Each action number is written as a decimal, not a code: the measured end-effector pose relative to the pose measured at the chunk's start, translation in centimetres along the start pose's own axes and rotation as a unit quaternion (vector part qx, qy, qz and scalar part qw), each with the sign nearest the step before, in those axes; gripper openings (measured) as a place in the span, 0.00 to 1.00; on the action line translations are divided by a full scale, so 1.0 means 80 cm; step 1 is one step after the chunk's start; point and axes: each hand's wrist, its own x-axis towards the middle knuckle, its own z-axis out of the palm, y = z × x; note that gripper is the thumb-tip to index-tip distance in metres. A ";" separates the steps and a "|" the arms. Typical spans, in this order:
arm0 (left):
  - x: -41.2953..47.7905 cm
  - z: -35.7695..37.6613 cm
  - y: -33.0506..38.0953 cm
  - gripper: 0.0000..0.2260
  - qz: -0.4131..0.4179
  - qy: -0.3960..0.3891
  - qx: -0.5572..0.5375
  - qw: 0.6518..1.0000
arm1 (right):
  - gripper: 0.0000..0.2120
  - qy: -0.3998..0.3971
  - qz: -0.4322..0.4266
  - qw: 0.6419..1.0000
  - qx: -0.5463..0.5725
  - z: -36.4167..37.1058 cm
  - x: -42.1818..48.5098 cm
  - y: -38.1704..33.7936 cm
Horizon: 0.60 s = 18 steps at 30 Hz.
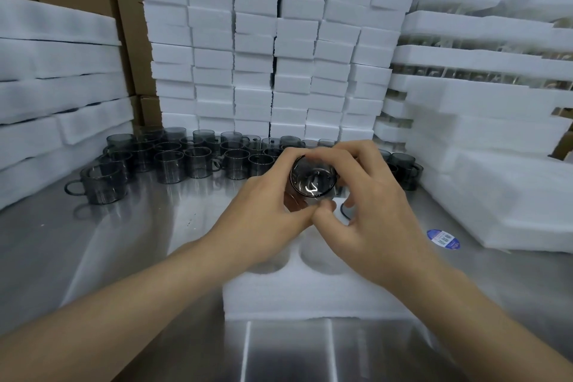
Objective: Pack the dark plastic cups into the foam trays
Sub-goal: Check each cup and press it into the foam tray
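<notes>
Left hand [269,214]: reaches in from the lower left, its fingers [293,154] curled round the left side of the held cup [313,181].
Right hand [372,220]: comes in from the lower right, fingers wrapped over the top and right side of the same cup, thumb tucked below it, touching the left thumb.
Held cup: dark, see-through plastic, tipped so its open mouth faces the viewer, clasped between both hands over the far half of the foam tray [310,295]. I cannot tell whether it touches the foam.
Foam tray: white, lying flat on the bench [124,257] right in front of the person, with two round pockets showing just below the wrists.
Loose cups [198,161]: many more dark handled cups standing upright in rows along the back of the bench, one a little apart at the left end.
Surroundings: foam blocks [263,40] stacked high behind the cups, foam sheets [55,71] piled at left, more foam layers at right, cardboard boxes [124,9] behind.
Sticker [443,239]: blue, round, on the bench to the right of the tray.
</notes>
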 end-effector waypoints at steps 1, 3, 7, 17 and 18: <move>0.000 0.000 0.000 0.22 -0.006 -0.004 -0.002 1.000 | 0.24 -0.006 0.005 1.000 -0.001 0.000 0.000 0.001; 0.000 -0.002 0.000 0.20 -0.016 -0.013 -0.004 1.000 | 0.21 -0.022 0.017 1.000 -0.003 0.002 -0.001 0.002; -0.001 -0.002 0.001 0.20 -0.024 -0.022 0.005 0.999 | 0.21 -0.054 0.029 0.998 -0.004 0.004 0.000 0.004; 0.001 0.000 0.000 0.20 -0.030 -0.031 0.038 0.998 | 0.19 -0.086 0.056 0.994 -0.035 0.003 0.000 0.004; 0.001 0.000 0.000 0.19 -0.029 -0.032 0.039 0.998 | 0.19 -0.090 0.059 0.993 -0.040 0.003 0.000 0.004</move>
